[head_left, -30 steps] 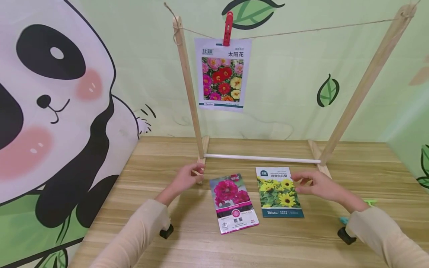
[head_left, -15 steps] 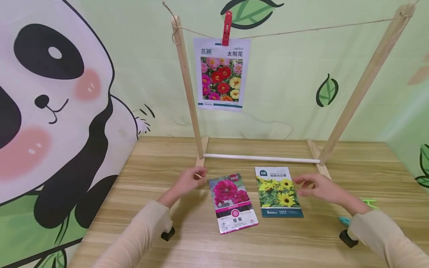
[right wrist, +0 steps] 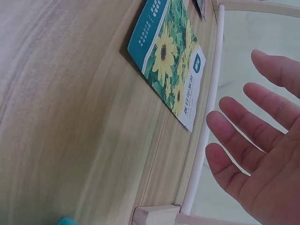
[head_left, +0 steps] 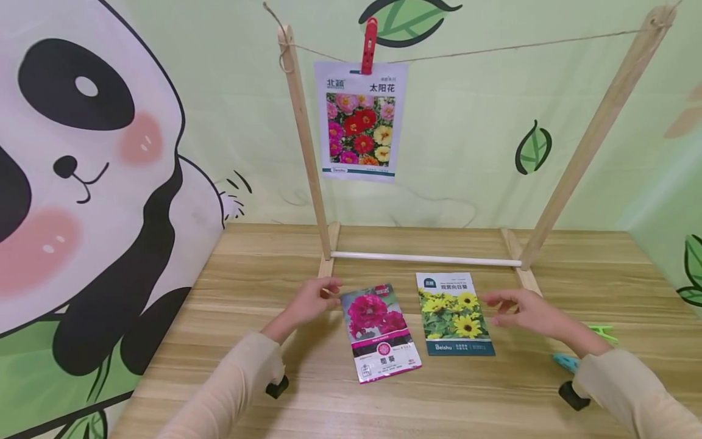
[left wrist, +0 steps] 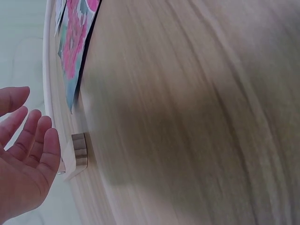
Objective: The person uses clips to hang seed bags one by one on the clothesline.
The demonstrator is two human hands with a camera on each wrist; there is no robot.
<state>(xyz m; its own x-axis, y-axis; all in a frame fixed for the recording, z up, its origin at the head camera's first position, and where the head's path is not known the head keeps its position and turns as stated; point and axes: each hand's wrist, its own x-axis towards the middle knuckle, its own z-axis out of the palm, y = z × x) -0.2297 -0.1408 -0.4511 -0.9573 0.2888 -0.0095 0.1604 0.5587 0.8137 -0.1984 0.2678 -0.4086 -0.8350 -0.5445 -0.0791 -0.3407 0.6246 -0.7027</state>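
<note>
Two seed packets lie flat on the wooden table in the head view. The pink-flowered packet [head_left: 381, 333] is tilted a little; to its right is the yellow sunflower packet [head_left: 455, 314]. My left hand [head_left: 307, 302] hovers by the pink packet's upper left corner with loosely bent fingers, holding nothing. Beside the sunflower packet's right edge is my right hand [head_left: 529, 314], its fingers relaxed and spread in the right wrist view. A third packet [head_left: 360, 122], with mixed flowers, hangs from the twine [head_left: 493, 50] by a red clothespin [head_left: 370, 46].
A wooden frame with a left post [head_left: 304, 146], a right post [head_left: 595, 137] and a white crossbar [head_left: 428, 259] stands behind the packets. Near my right sleeve lie a green clothespin [head_left: 605, 333] and a blue clothespin [head_left: 566, 362], partly covered. A panda-print backdrop borders the table.
Both hands have drifted slightly toward me and a little to the right, and more of the green and blue clothespins shows. The packets stay put; the head view has shifted slightly.
</note>
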